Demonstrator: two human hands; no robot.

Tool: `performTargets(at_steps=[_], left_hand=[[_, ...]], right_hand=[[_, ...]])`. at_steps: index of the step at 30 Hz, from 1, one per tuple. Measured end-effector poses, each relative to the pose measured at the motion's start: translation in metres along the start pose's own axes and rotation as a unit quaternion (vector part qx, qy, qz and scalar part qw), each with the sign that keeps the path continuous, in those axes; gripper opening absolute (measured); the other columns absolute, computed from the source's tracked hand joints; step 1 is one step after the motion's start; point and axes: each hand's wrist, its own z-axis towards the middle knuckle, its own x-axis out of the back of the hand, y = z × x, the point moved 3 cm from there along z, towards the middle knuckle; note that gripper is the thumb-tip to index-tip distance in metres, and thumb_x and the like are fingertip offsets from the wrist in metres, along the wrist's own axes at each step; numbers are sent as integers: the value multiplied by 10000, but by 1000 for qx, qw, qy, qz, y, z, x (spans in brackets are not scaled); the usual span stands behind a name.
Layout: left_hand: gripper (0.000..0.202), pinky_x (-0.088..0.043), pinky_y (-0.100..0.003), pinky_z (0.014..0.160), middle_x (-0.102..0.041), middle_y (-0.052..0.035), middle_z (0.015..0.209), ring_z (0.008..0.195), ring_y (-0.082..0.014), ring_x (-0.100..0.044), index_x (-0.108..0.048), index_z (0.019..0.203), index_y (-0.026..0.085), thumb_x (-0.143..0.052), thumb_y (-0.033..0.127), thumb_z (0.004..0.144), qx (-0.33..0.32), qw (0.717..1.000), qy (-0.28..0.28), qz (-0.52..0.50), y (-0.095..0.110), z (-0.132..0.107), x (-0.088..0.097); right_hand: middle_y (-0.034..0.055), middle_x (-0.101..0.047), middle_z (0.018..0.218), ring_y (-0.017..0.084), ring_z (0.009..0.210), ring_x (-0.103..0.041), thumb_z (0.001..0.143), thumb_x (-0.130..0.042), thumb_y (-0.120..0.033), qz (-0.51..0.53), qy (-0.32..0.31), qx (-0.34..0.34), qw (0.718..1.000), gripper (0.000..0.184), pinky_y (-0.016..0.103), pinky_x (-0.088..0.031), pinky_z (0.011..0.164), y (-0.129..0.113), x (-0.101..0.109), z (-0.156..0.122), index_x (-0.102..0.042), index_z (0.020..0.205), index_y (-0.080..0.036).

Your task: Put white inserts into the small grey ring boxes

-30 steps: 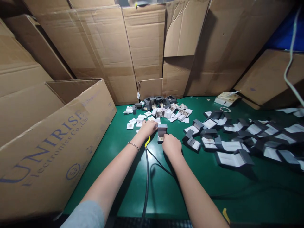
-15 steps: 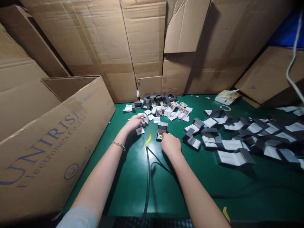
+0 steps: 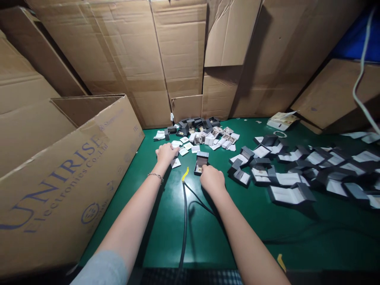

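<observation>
My right hand (image 3: 213, 179) is closed on a small dark jewelry box (image 3: 202, 160) at the middle of the green table. The box stands with its lid raised, showing a pale lining, and my fingertips are at its front right corner. My left hand (image 3: 166, 153) hovers to the left of it, fingers loosely bent with nothing visible in them; part of the fingers is hidden. Beside those fingers lies a flat white square insert (image 3: 183, 151), and another white insert (image 3: 176, 163) is just below the hand.
A heap of dark boxes and white inserts (image 3: 209, 139) lies at the back. Several open boxes (image 3: 292, 194) spread over the right side. A large carton (image 3: 74, 174) borders the left. A black cable (image 3: 185, 221) with yellow tape (image 3: 185, 174) rises in front.
My left hand has drawn back leftward, and the insert that stood tilted at its fingertips now lies flat on the table. My right hand stays at the jewelry box.
</observation>
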Motion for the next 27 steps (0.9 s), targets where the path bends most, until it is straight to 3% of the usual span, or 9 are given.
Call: performTargets(at_steps=[3, 7, 13, 16, 18, 22, 24, 27], left_hand=[[238, -357, -368, 757, -625, -59, 746, 839, -265, -567, -476, 639, 196, -547, 414, 703, 13, 1000, 2, -5, 2, 4, -1], [193, -363, -345, 750, -606, -18, 776, 795, -224, -573, -445, 775, 212, -563, 337, 687, 26, 997, 32, -61, -4, 3, -1], [236, -401, -262, 696, -562, 7, 784, 756, -158, -556, -413, 809, 221, -573, 355, 699, 26, 966, 141, -215, -23, -16, 11], [268, -407, -230, 643, -533, 27, 738, 680, -120, -528, -421, 789, 212, -608, 363, 670, 47, 929, 178, -320, -28, -29, 20], [283, -411, -223, 619, -508, 35, 698, 632, -101, -505, -436, 750, 197, -634, 366, 639, 63, 896, 171, -404, -27, -39, 23], [286, -449, -235, 649, -505, 33, 643, 615, -85, -522, -429, 617, 172, -677, 304, 563, 95, 786, 40, -610, -20, -56, 17], [314, -460, -235, 661, -503, 39, 625, 614, -78, -528, -408, 588, 170, -703, 254, 520, 122, 743, 26, -658, -19, -63, 15], [366, -463, -224, 642, -471, 58, 593, 595, -69, -521, -350, 570, 179, -710, 218, 514, 118, 729, 46, -672, -18, -70, 16]], right_hand=[[124, -643, 967, 221, 902, -617, 821, -349, -115, 1, 8, 3, 1000, 287, 321, -393, 738, -1, -1, 0, -588, 975, -160], [120, -637, 963, 219, 898, -611, 821, -351, -105, -6, 21, 17, 1000, 284, 312, -388, 728, -4, -1, -2, -588, 967, -158], [114, -620, 984, 210, 922, -590, 826, -356, -104, -18, 23, 50, 998, 278, 303, -379, 739, -11, -2, -5, -586, 968, -165], [116, -611, 989, 213, 932, -580, 831, -357, -107, -24, 15, 57, 998, 277, 311, -376, 746, -12, -3, -5, -580, 983, -169], [111, -607, 985, 215, 933, -574, 829, -357, -107, -22, 19, 61, 998, 276, 313, -373, 752, -13, -4, -3, -580, 979, -171], [81, -600, 989, 209, 942, -554, 816, -358, -114, 21, 35, 77, 996, 277, 314, -371, 782, -15, -8, 0, -573, 970, -195], [69, -593, 1026, 206, 967, -539, 798, -371, -115, 57, 41, 81, 994, 315, 313, -369, 810, -16, -10, 1, -546, 1041, -211], [66, -570, 1109, 203, 1019, -506, 772, -382, -108, 99, 55, 76, 991, 428, 308, -361, 853, -17, -10, 1, -468, 1175, -223]])
